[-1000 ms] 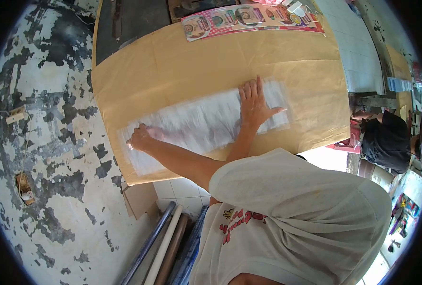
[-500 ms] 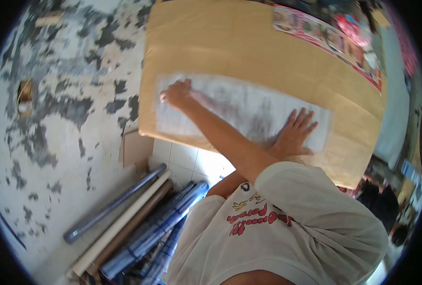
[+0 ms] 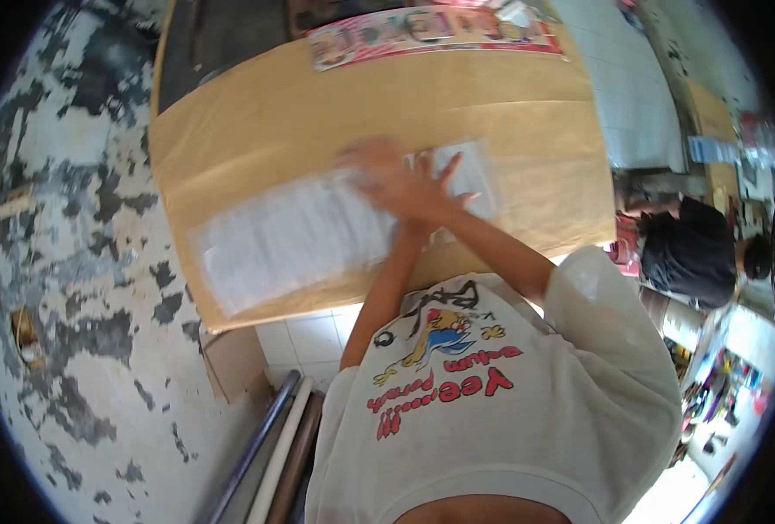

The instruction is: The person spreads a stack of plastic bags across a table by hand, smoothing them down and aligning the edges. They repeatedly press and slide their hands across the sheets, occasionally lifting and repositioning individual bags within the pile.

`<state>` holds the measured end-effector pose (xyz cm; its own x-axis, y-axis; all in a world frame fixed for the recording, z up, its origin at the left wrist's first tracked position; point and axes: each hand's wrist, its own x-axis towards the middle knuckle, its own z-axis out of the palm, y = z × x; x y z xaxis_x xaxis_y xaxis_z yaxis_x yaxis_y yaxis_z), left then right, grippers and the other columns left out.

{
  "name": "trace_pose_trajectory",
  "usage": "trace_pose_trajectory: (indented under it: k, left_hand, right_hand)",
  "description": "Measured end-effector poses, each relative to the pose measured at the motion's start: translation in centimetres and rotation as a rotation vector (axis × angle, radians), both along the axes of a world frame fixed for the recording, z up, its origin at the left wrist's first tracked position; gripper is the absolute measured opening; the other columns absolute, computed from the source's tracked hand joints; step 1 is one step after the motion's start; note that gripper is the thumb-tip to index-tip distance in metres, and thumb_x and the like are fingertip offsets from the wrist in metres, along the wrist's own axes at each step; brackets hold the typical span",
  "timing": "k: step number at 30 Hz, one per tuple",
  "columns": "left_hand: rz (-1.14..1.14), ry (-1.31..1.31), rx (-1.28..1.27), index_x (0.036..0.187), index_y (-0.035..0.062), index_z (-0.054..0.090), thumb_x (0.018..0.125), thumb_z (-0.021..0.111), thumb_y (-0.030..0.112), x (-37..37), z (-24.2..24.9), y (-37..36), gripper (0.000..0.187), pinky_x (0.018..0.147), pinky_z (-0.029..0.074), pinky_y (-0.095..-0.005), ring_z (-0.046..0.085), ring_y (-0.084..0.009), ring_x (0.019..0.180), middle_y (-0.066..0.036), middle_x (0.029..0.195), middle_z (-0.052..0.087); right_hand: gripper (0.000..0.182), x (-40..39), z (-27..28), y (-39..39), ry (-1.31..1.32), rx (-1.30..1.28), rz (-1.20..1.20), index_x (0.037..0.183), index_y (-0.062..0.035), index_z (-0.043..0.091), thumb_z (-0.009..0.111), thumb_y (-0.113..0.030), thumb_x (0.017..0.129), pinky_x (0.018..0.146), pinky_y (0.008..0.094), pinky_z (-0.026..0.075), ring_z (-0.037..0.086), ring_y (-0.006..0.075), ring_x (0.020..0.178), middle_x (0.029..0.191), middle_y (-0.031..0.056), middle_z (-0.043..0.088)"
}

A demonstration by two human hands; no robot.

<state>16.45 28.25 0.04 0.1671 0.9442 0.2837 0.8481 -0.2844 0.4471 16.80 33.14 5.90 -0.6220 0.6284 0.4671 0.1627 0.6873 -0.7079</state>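
Note:
A long, translucent white sheet (image 3: 287,240) with faint grey streaks lies on a table covered in brown paper (image 3: 256,122). My arms cross above it, the right one over the left. My left hand (image 3: 447,177) rests near the sheet's right end with its fingers spread, partly hidden by my right wrist. My right hand (image 3: 374,173), smeared by motion, is over the middle of the sheet, just left of my left hand. Whether it touches the sheet or holds anything cannot be made out.
A printed strip with pictures (image 3: 431,33) lies along the table's far side. Long rolls (image 3: 282,454) lean at lower left, near a peeling wall (image 3: 82,262). A person in dark clothes (image 3: 688,253) is at the right, beside cluttered goods.
My right hand has moved from the sheet's left end toward my left hand. My left hand stays spread near the right end. The camera view has turned.

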Motion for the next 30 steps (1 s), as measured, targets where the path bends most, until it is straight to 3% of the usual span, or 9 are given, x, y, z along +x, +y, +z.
trace_pose_trajectory:
  k: [4,6,10,14,20,22,25,29,30]
  left_hand:
    - [-0.041,0.077,0.112,0.129,0.0269,0.060,0.087,0.065,0.047,0.8,1.2,-0.7,0.047,0.106,0.030,-0.0585,0.040,-0.0389,0.129,-0.017,0.143,0.043]
    - [-0.141,0.101,0.128,0.122,0.0249,0.063,0.087,0.064,0.033,0.7,0.5,-0.8,0.036,0.102,0.034,-0.0557,0.043,-0.0360,0.123,-0.014,0.137,0.047]
    - [-0.389,0.081,0.039,0.114,0.0138,0.064,0.083,0.058,0.011,0.7,-0.4,-1.0,0.031,0.093,0.041,-0.0462,0.051,-0.0287,0.110,-0.009,0.123,0.056]
    - [-0.395,0.132,0.056,0.113,0.0075,0.064,0.083,0.056,0.008,1.4,1.0,-0.9,0.031,0.091,0.043,-0.0389,0.054,-0.0245,0.107,-0.008,0.120,0.058]
    - [-0.206,0.154,-0.088,0.127,0.0062,0.056,0.087,0.062,0.035,4.3,1.4,-4.3,0.050,0.111,0.031,-0.0509,0.045,-0.0362,0.131,-0.017,0.136,0.052]
    - [-0.200,0.152,-0.129,0.133,0.0050,0.051,0.085,0.061,0.049,4.6,1.4,-5.6,0.066,0.116,0.024,-0.0526,0.037,-0.0386,0.137,-0.019,0.144,0.045]
    - [-0.199,0.080,-0.130,0.138,0.0032,0.047,0.084,0.060,0.059,4.1,1.0,-6.3,0.079,0.119,0.019,-0.0537,0.030,-0.0392,0.143,-0.020,0.150,0.039]
    - [-0.199,-0.036,-0.010,0.133,-0.0013,0.051,0.078,0.065,0.061,3.4,-0.8,-6.6,0.085,0.119,0.017,-0.0528,0.030,-0.0385,0.143,-0.022,0.150,0.038]
    - [-0.192,-0.074,0.006,0.132,-0.0030,0.051,0.078,0.065,0.061,3.3,-1.3,-6.5,0.085,0.119,0.018,-0.0518,0.031,-0.0381,0.143,-0.022,0.149,0.040]
  right_hand:
    - [0.029,30.0,-3.7,3.7,-0.362,0.019,-0.837,0.120,-0.0091,0.065,0.064,-0.012,0.091,0.103,0.0426,0.042,0.054,0.0347,0.119,0.120,0.0150,0.063]
    - [0.055,43.4,-5.3,2.1,-0.536,-0.099,-1.169,0.128,-0.0044,0.060,0.068,-0.043,0.090,0.106,0.0426,0.041,0.052,0.0385,0.124,0.128,0.0169,0.061]
    - [0.073,57.8,-10.9,-0.9,-0.785,-0.750,-1.063,0.136,0.0041,0.052,0.061,-0.053,0.092,0.101,0.0410,0.044,0.056,0.0333,0.122,0.136,0.0230,0.056]
    - [0.062,56.6,-9.2,-1.4,-0.481,-0.916,-1.003,0.129,0.0010,0.060,0.061,-0.050,0.093,0.094,0.0374,0.047,0.063,0.0324,0.111,0.120,0.0223,0.067]
    - [0.029,58.1,-6.3,-1.8,-0.626,-0.424,-0.984,0.106,-0.0014,0.070,0.060,-0.027,0.096,0.074,0.0312,0.053,0.070,0.0180,0.086,0.095,0.0129,0.074]
    - [0.027,59.9,-4.0,-0.2,-0.142,-0.975,-0.976,0.108,-0.0022,0.070,0.061,-0.024,0.095,0.064,0.0266,0.049,0.060,0.0120,0.066,0.079,0.0006,0.067]
    - [0.034,58.6,3.3,1.4,-0.160,-0.249,-0.901,0.122,-0.0017,0.062,0.058,-0.026,0.099,0.054,0.0203,0.043,0.055,0.0051,0.064,0.084,-0.0018,0.062]
    - [0.038,42.1,22.9,5.5,0.499,-0.955,0.299,0.121,0.0077,0.058,0.052,-0.023,0.101,0.072,0.0293,0.051,0.064,0.0161,0.083,0.106,0.0130,0.067]
    - [0.036,36.9,23.9,5.9,0.411,-0.734,0.111,0.121,0.0073,0.058,0.053,-0.022,0.100,0.067,0.0282,0.049,0.062,0.0151,0.079,0.103,0.0117,0.066]
